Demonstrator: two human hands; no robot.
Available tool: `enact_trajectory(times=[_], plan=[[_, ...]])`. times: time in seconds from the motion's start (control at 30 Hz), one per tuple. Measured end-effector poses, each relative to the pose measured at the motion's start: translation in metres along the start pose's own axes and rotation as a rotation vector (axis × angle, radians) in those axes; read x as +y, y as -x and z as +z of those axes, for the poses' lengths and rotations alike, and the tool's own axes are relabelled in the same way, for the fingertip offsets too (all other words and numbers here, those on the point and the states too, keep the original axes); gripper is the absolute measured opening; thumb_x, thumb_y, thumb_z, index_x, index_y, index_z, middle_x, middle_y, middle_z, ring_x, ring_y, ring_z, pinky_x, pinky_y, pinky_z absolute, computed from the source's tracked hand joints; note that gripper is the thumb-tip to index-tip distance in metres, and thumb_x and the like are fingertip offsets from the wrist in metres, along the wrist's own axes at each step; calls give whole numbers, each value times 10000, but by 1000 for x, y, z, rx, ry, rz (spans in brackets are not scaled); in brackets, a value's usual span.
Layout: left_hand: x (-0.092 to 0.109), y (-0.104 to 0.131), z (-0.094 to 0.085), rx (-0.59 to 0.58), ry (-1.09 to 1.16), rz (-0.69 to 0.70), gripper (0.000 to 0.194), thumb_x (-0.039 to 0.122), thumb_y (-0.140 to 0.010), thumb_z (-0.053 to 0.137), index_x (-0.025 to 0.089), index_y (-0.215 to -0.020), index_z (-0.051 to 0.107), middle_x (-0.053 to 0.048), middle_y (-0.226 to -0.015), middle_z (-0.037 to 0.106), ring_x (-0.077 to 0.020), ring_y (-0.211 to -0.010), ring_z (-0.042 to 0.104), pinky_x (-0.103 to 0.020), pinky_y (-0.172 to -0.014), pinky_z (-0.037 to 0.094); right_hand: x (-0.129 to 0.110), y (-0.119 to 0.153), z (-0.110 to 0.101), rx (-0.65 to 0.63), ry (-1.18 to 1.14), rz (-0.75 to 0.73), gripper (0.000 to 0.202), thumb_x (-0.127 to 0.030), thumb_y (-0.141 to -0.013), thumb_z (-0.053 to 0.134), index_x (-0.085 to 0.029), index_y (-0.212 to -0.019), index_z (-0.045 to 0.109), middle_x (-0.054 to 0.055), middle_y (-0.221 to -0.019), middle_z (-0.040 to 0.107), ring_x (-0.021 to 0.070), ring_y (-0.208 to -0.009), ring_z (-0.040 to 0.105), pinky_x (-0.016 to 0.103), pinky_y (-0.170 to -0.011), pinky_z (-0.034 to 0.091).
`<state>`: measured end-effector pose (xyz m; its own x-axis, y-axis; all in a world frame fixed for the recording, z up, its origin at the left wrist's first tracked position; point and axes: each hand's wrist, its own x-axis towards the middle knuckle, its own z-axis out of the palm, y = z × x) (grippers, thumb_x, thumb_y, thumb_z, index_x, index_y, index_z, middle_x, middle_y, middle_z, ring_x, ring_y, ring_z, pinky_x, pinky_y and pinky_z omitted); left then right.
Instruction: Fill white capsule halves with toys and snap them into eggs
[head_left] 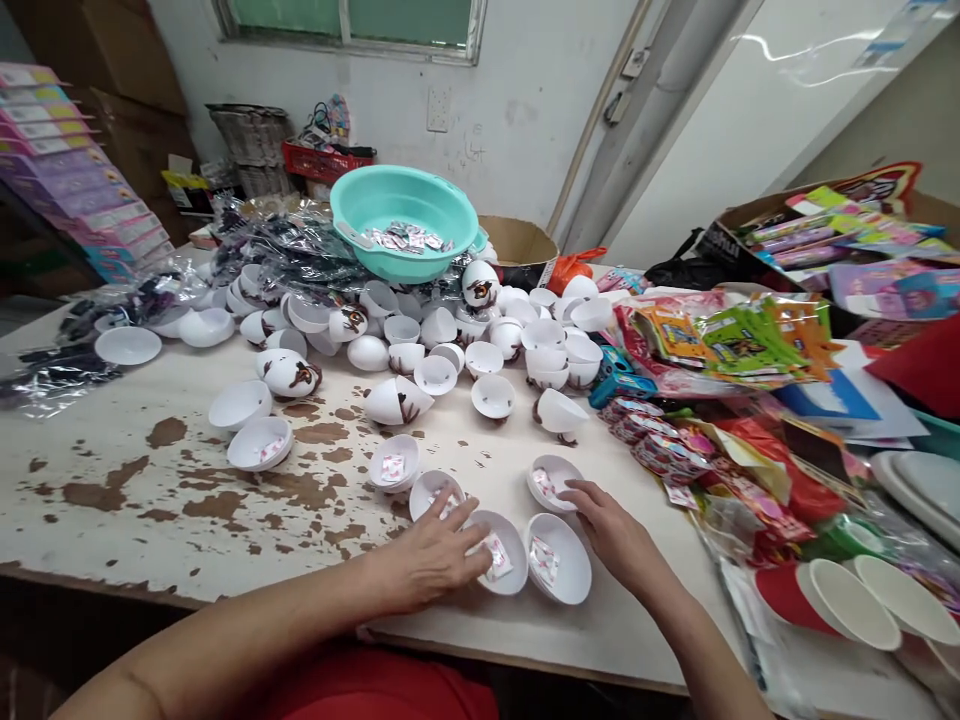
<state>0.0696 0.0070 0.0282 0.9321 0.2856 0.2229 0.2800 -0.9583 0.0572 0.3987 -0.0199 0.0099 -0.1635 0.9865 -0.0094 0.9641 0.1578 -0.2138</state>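
My left hand (435, 555) is spread over two white half eggshells, with its fingertips above one small shell (427, 487) and along the rim of a larger shell (514, 545). A small printed packet (498, 557) lies in the larger one. My right hand (611, 525) has its fingers stretched to the right rim of another half shell (551, 470), which also holds a packet (543, 484). Just below it sits a further packet-holding shell (568, 575). To the left, a half shell (405, 450) and a stacked one (260, 443) each contain a packet.
Many white egg shells (493, 397), some with brown markings, cover the table's middle. Behind them stands a turquoise basin (397, 190) of packets, beside clear-wrapped dark items (277, 245). Colourful pouches (750, 335) and paper cups (851, 605) crowd the right. The worn table edge (180, 595) runs in front.
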Motion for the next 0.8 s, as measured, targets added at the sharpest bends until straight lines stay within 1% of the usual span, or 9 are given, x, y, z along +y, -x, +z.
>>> enact_trajectory(times=[0.07,0.13,0.23,0.37,0.47,0.53,0.63,0.7,0.8], plan=[[-7,16,-6,96,31,-144,440,401,-921,566,211,-1310,493,-106,-1357,567,-334,-1325,449,-573,-1123,317,3,7,-4,110,-44,0,401,-157,-928,321,-249,-1203,598,124,-1377,519,286,-1127,620,431,-812,573],[-20,36,-7,198,30,-381,487,398,-931,546,193,-1361,445,-120,-1388,549,-310,-1360,420,-537,-1136,322,-4,16,-13,274,-89,2,349,-221,-957,359,-246,-1231,574,132,-1365,512,289,-1155,601,451,-877,558],[-41,64,2,252,-3,-653,546,308,-907,565,141,-1401,400,-164,-1389,543,-327,-1378,400,-542,-1122,338,-48,25,-24,499,-132,-38,319,-371,-969,495,-223,-1246,553,140,-1286,558,301,-1163,573,469,-948,512],[-50,80,15,175,-38,-671,223,171,-923,528,196,-1127,612,-82,-1076,711,-349,-1346,437,-616,-1128,268,-145,21,-11,504,-72,-252,415,-471,-893,637,-220,-1218,576,129,-1286,593,357,-1236,495,530,-1037,386],[-41,90,11,54,-61,-643,205,64,-892,519,213,-970,637,-39,-953,709,-329,-1291,491,-616,-1123,268,-195,13,17,430,5,-260,345,-420,-903,624,-218,-1183,610,103,-1274,632,379,-1229,497,582,-1089,264],[-30,100,4,-38,-52,-594,220,55,-876,540,226,-984,626,-38,-1007,694,-304,-1265,514,-597,-1123,287,-204,9,35,411,60,-214,260,-315,-912,600,-208,-1145,633,104,-1240,660,391,-1194,521,611,-1074,251],[-17,115,-9,-81,-1,-516,163,154,-903,573,249,-1028,617,-40,-1076,680,-286,-1301,490,-589,-1141,284,-194,3,53,361,128,-200,194,-159,-893,553,-231,-1029,671,86,-1189,690,398,-1164,539,639,-1038,276],[-19,124,-18,-5,47,-548,247,282,-915,601,262,-1160,584,-52,-1157,671,-273,-1319,479,-553,-1138,329,-183,0,58,326,154,-216,251,-85,-872,515,-251,-961,680,63,-1178,698,388,-1173,537,634,-1042,281],[-46,143,-33,191,-31,-827,461,378,-933,569,208,-1351,476,-120,-1303,622,-266,-1290,515,-483,-1080,439,-169,-1,63,311,175,-244,319,-44,-850,477,-271,-949,680,39,-1175,702,370,-1196,526,615,-1064,262]])
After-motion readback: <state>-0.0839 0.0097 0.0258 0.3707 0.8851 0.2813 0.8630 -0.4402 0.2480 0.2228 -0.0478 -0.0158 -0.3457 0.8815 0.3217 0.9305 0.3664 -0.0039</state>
